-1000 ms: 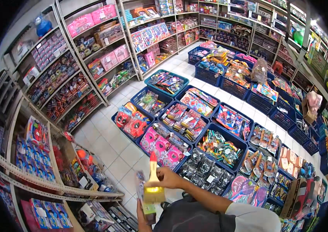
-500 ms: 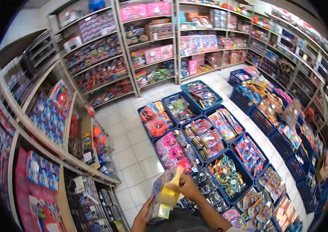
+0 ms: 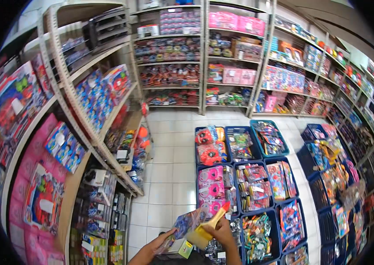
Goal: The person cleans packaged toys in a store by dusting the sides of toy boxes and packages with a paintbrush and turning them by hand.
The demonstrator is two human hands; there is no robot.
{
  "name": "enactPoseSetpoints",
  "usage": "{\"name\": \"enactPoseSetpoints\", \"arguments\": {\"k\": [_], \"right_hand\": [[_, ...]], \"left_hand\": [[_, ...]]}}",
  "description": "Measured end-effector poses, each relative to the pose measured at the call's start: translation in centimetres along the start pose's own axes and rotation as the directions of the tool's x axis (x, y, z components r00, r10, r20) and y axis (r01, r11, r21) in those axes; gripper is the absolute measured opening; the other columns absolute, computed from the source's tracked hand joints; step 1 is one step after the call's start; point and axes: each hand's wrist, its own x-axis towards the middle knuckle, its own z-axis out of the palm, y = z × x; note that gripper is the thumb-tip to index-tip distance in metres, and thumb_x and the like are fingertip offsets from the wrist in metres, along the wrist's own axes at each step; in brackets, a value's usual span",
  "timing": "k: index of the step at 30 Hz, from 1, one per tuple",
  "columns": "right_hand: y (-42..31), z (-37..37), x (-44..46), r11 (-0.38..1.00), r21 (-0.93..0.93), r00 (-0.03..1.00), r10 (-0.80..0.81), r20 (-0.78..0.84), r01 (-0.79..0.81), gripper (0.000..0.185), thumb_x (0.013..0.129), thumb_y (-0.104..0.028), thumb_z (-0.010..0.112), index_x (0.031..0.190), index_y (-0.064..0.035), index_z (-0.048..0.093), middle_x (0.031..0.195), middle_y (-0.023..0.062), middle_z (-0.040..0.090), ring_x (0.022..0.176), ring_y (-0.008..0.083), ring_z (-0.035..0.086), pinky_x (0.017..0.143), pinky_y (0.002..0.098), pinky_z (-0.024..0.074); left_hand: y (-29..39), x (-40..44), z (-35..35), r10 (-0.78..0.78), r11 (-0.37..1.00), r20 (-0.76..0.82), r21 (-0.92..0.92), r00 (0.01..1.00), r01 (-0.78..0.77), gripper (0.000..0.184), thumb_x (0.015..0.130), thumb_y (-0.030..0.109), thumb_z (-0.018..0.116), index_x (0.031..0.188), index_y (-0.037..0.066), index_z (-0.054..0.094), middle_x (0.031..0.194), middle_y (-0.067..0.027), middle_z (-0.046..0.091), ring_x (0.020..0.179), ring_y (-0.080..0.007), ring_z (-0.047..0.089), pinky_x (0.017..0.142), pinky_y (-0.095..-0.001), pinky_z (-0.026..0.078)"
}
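Note:
In the lower middle of the head view, my right hand (image 3: 223, 231) is closed on a yellow brush (image 3: 202, 235) with a pale handle and a red tip. The handle points up and right, and the wide yellow part lies over packaged goods. My left hand (image 3: 162, 242) grips a clear plastic-wrapped toy pack (image 3: 187, 222) with blue and purple contents. A small white and green box (image 3: 181, 248) is just below the pack, by the brush. My fingers partly cover these things, and I cannot tell whether the brush touches the pack.
Dark blue baskets (image 3: 262, 212) with bagged toys stand in rows ahead and to the right. A teal basket (image 3: 269, 138) is at the back. Metal shelves (image 3: 101, 137) full of toys line the left, and more racks (image 3: 203, 57) cover the far wall. White floor tiles (image 3: 167, 170) run between.
The view has swung left, so the baskets and far racks appear further right. The brush has tilted more to the right in my right hand, and both hands keep their hold.

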Motion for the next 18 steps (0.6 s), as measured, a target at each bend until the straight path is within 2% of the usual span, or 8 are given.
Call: {"name": "enactPoseSetpoints", "arguments": {"k": [2, 4, 5, 8, 10, 13, 14, 18], "right_hand": [[2.2, -0.6, 0.4, 0.999, -0.042, 0.994, 0.037, 0.102, -0.033, 0.029, 0.082, -0.020, 0.078, 0.092, 0.0009, 0.062, 0.082, 0.0064, 0.069, 0.069, 0.0120, 0.066, 0.058, 0.0238, 0.0518], [4.6, -0.8, 2.1, 0.999, -0.001, 0.996, -0.036, -0.087, 0.036, 0.029, 0.082, -0.021, 0.078, 0.092, 0.0010, 0.061, 0.081, 0.0067, 0.069, 0.068, 0.0124, 0.066, 0.059, 0.0246, 0.0519], [2.6, 0.6, 2.6, 0.989, 0.146, 0.980, -0.007, -0.201, 0.037, 0.032, 0.083, -0.022, 0.078, 0.094, 0.0016, 0.060, 0.082, 0.0075, 0.068, 0.069, 0.0138, 0.066, 0.061, 0.0256, 0.0528], [4.0, 0.4, 2.6, 0.982, 0.182, 0.989, -0.016, -0.144, 0.042, 0.037, 0.081, -0.020, 0.079, 0.102, 0.0032, 0.058, 0.090, 0.0095, 0.069, 0.072, 0.0147, 0.066, 0.064, 0.0264, 0.0536], [4.4, -0.1, 1.8, 0.993, 0.097, 0.997, 0.069, 0.025, -0.071, 0.037, 0.080, -0.018, 0.080, 0.102, 0.0032, 0.058, 0.088, 0.0087, 0.069, 0.072, 0.0136, 0.065, 0.064, 0.0265, 0.0532], [4.4, -0.1, 2.7, 0.995, -0.095, 0.981, -0.009, -0.194, -0.009, 0.036, 0.081, -0.026, 0.079, 0.097, -0.0020, 0.058, 0.080, 0.0037, 0.065, 0.066, 0.0109, 0.060, 0.060, 0.0264, 0.0492], [5.1, -0.1, 3.8, 0.998, -0.011, 0.964, -0.061, -0.260, 0.060, 0.036, 0.085, -0.029, 0.076, 0.097, -0.0022, 0.056, 0.080, 0.0026, 0.063, 0.064, 0.0094, 0.056, 0.056, 0.0267, 0.0465], [5.1, -0.4, 3.5, 0.999, -0.038, 0.988, 0.031, -0.150, -0.037, 0.039, 0.087, -0.029, 0.073, 0.104, -0.0002, 0.053, 0.087, 0.0036, 0.062, 0.070, 0.0094, 0.057, 0.062, 0.0257, 0.0464]], "left_hand": [[-0.4, -0.6, -0.3, 0.026, 1.000, -0.010, 0.011, 1.000, -0.026, 0.048, 0.093, 0.045, 0.060, 0.116, 0.003, 0.063, 0.098, -0.0116, 0.071, 0.079, -0.0212, 0.070, 0.074, -0.0338, 0.057], [-0.5, -1.7, 0.4, 0.010, 0.998, -0.016, -0.063, 1.000, -0.011, 0.048, 0.092, 0.045, 0.061, 0.116, 0.003, 0.063, 0.100, -0.0117, 0.071, 0.080, -0.0214, 0.070, 0.074, -0.0339, 0.058], [-1.0, -2.4, 0.5, -0.035, 0.993, -0.008, -0.116, 0.999, 0.034, 0.047, 0.092, 0.044, 0.062, 0.116, 0.003, 0.063, 0.101, -0.0118, 0.071, 0.080, -0.0216, 0.070, 0.074, -0.0341, 0.058], [-1.6, -2.6, -0.9, -0.044, 0.991, -0.017, -0.124, 0.999, 0.042, 0.047, 0.091, 0.043, 0.063, 0.116, 0.003, 0.063, 0.102, -0.0119, 0.071, 0.082, -0.0221, 0.071, 0.075, -0.0344, 0.058], [-0.9, -3.8, 0.8, -0.031, 0.992, -0.053, -0.125, 0.998, 0.024, 0.049, 0.092, 0.044, 0.063, 0.118, 0.002, 0.062, 0.103, -0.0118, 0.071, 0.084, -0.0217, 0.071, 0.076, -0.0349, 0.058], [-0.9, -4.1, 1.7, -0.018, 0.997, -0.098, -0.074, 0.995, 0.011, 0.053, 0.094, 0.043, 0.060, 0.126, 0.001, 0.057, 0.110, -0.0117, 0.069, 0.086, -0.0203, 0.071, 0.077, -0.0339, 0.059], [-1.2, -3.3, 0.9, -0.025, 0.994, -0.018, -0.111, 1.000, 0.023, 0.053, 0.094, 0.043, 0.059, 0.126, 0.001, 0.056, 0.111, -0.0121, 0.069, 0.087, -0.0202, 0.070, 0.077, -0.0337, 0.059], [-1.4, -3.2, 0.2, 0.010, 0.993, 0.070, -0.119, 0.997, -0.002, 0.055, 0.093, 0.048, 0.059, 0.124, 0.002, 0.058, 0.109, -0.0131, 0.069, 0.085, -0.0198, 0.070, 0.075, -0.0334, 0.059]]}}
